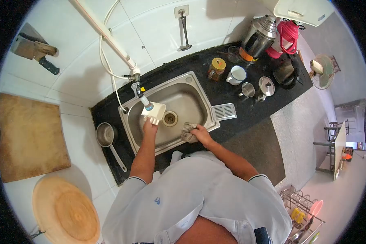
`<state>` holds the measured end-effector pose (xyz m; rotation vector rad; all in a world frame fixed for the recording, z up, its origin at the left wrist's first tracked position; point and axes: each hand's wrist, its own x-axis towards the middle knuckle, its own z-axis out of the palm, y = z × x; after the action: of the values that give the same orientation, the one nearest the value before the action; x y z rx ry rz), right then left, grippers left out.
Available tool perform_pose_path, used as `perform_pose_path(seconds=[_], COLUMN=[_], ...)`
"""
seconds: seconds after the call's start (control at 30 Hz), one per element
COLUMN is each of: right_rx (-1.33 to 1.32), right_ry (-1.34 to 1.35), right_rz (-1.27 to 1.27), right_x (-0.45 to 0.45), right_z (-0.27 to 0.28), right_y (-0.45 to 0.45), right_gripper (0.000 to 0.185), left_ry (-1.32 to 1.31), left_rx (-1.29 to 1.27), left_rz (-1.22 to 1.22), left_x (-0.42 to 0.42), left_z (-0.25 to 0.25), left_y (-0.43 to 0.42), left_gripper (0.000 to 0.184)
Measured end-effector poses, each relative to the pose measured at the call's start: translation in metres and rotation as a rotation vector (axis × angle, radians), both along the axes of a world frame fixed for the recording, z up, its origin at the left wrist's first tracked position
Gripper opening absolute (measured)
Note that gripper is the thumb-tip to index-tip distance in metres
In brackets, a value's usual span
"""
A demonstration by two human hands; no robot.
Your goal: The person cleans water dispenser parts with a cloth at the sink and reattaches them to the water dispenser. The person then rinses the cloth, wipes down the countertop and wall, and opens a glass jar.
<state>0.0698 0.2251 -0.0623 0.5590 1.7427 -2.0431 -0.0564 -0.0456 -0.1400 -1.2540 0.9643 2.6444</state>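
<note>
My left hand (150, 127) is closed on a small cream-white plastic holder (158, 110), shaped like a shallow box with short prongs along its lower edge. It sits right under the tap (144, 99), over the left part of the steel sink (193, 97). I cannot tell whether water is running. My right hand (202, 135) grips a crumpled grey rag (188, 133) at the sink's near right edge. Between the two hands the drain (170, 118) shows in the basin floor.
On the black counter stand a lidded jar (217, 68), a white enamel mug (236, 75), steel cups and a large flask (259, 36). A soap tray (223, 112) lies right of the sink, a saucepan (105, 135) left. Knives (40, 51) hang on the wall.
</note>
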Motion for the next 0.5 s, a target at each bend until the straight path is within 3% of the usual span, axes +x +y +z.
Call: perform_pose_path(seconds=[0.07,0.2,0.27,0.33,0.4,0.43,0.5], right_rx=[0.014,-0.003,-0.019,0.004,-0.021,-0.053,-0.063], right_ry=[-0.020,-0.002,0.004,0.007,0.001,-0.003,0.010], right_rz=[0.022,-0.032,-0.049,-0.012,-0.019,-0.022,-0.034], right_x=[-0.002,-0.001,-0.001,-0.001,-0.002,-0.002,-0.002], right_z=[0.005,0.003,0.005,0.015,0.027,0.030,0.020], right_y=[0.001,-0.002,-0.004,-0.002,-0.003,-0.003,-0.003], right_gripper=[0.032,0.034,0.035,0.034,0.034,0.034,0.034], left_ry=[-0.032,0.047,0.015,0.089,-0.009,-0.009,0.085], left_rx=[0.115,0.111,-0.263,-0.332,-1.050,-1.046,-1.356], left_rz=[0.137,0.201,-0.220,-0.205,-0.561,-0.567,-0.646], left_x=[-0.004,0.010,0.018,0.026,0.030,0.032,0.033], left_z=[-0.001,0.009,0.008,0.015,0.035,0.046,0.062], left_y=[0.001,0.016,0.020,0.031,0.035,0.040,0.047], left_gripper=[0.030,0.029,0.031,0.027,0.021,0.021,0.020])
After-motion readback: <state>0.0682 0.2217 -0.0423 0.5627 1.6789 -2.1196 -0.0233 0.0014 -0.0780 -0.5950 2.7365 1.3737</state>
